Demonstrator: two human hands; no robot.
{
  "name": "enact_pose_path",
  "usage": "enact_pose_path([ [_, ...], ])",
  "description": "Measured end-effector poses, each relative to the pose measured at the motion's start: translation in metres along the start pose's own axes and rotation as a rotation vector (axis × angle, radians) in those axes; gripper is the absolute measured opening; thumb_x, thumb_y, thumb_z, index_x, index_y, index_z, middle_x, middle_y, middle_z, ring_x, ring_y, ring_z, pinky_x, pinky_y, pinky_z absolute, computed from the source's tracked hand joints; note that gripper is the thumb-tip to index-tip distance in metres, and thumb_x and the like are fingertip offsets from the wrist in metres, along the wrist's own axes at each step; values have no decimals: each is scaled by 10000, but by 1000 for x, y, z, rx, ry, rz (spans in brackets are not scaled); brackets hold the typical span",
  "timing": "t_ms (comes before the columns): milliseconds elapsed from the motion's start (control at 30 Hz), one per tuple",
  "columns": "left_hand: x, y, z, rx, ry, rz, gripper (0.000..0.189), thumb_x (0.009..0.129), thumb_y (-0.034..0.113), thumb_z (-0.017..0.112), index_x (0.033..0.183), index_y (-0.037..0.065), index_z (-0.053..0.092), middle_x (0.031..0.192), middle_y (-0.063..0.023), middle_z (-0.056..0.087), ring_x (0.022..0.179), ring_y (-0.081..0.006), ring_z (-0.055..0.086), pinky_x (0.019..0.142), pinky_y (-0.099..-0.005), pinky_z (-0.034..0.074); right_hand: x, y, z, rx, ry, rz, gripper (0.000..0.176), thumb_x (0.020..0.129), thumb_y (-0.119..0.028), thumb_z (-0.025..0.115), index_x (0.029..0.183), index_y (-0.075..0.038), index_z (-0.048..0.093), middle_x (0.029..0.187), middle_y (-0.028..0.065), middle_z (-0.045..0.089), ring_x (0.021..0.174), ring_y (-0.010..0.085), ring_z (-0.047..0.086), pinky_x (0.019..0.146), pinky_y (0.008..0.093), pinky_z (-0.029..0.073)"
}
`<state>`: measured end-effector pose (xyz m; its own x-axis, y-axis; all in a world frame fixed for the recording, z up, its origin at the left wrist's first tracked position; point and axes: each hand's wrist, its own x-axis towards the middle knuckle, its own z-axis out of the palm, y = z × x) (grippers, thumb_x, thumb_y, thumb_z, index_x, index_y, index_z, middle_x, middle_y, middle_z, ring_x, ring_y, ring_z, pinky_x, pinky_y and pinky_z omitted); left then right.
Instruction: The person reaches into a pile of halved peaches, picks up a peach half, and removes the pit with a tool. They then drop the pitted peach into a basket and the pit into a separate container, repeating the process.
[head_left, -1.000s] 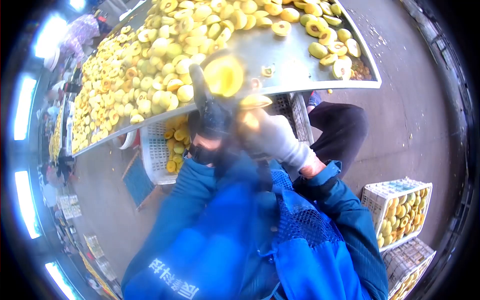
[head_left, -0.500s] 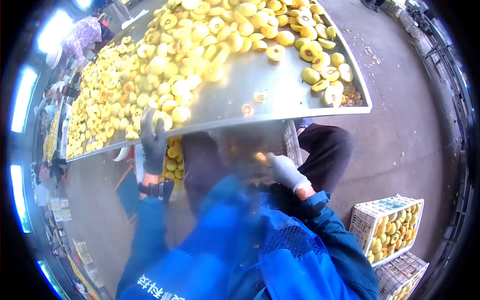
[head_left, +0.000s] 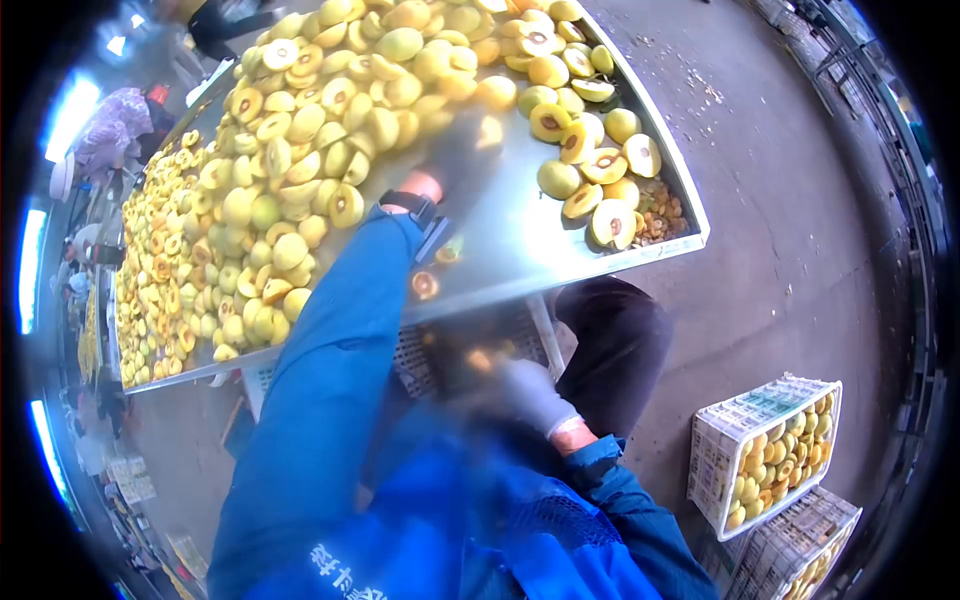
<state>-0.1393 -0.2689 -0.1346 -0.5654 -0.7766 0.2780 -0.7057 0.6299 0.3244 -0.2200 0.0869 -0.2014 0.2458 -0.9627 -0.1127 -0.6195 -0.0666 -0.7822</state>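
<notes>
One left hand (head_left: 462, 155), one right hand (head_left: 530, 395), one table (head_left: 545, 232), two stacked crates (head_left: 765, 450)

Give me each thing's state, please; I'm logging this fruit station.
metal table, loaded with fruit
left hand, gloved, stretched over the table, blurred, grip unclear
right hand, gloved, below the table edge, blurred, grip unclear
fruit halves, cut, heaped on the table
pits, piled in the table's right corner
white crate, filled with fruit

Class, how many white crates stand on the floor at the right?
2. The full crate stands right of the person's leg; the second crate lies just nearer, cut by the picture's lower edge. Others may be hidden under the table.
</notes>
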Motion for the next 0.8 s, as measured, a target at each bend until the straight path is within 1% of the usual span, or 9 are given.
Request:
enact_pose_path([
  [100,12,43,-10,431,177,384,503,864,320,650,1263,35,537,1204,-205,582,1091,-361,585,910,-436,470,4,-17,-23,18,-85,96,194,865,-219,639,914,-59,541,683,166,645,662,391,650,616,495,496],
  [167,14,72,8,244,72,498,392,845,297,642,1154,63,589,1079,-180,614,988,-345,613,846,-436,490,6,-7,-5,50,3,50,217,861,-235,649,930,-61,540,717,170,663,688,384,662,628,501,502],
  [233,10,77,44,-189,-4,496,348,847,301,635,1103,67,604,1018,-164,625,931,-341,621,812,-438,497,6,-14,-11,78,-19,82,227,858,-242,655,940,-64,541,730,173,668,698,386,665,637,503,504],
  [267,11,79,51,-114,-114,422,310,849,291,634,1063,68,617,963,-141,637,886,-337,630,796,-433,507,6,-17,-16,78,-38,78,237,856,-251,661,942,-66,541,729,175,668,700,386,666,645,500,504],
  [367,11,63,48,-146,-256,512,408,848,324,656,1156,62,600,1064,-169,628,978,-353,618,855,-444,506,6,-11,-8,46,24,19,243,852,-249,666,944,-63,540,732,175,668,706,390,666,649,497,504],
  [433,-13,61,20,-22,-345,422,481,851,345,665,1234,68,573,1152,-188,603,1053,-369,594,903,-456,497,6,-8,0,37,13,28,243,850,-245,668,949,-60,545,727,178,667,708,389,667,647,496,504],
  [567,-84,21,-17,99,-254,491,581,863,360,673,1349,81,522,1282,-197,550,1149,-381,547,1010,-449,451,7,4,13,-28,-10,-39,236,845,-234,668,955,-56,558,733,187,666,711,390,669,648,495,503],
  [667,-116,14,-51,-55,-354,229,546,881,309,670,1343,52,529,1265,-168,576,1150,-291,568,1010,-400,451,5,-9,-7,-19,-9,-64,248,839,-225,669,974,-49,558,751,211,652,709,405,661,635,513,492],
  [800,-162,51,-122,-1188,-157,-434,470,925,239,627,1325,12,535,1216,-129,610,1127,-188,572,991,-347,458,2,-38,-35,333,172,-59,339,858,-236,667,1139,-73,569,809,224,655,750,429,646,659,486,510],
])
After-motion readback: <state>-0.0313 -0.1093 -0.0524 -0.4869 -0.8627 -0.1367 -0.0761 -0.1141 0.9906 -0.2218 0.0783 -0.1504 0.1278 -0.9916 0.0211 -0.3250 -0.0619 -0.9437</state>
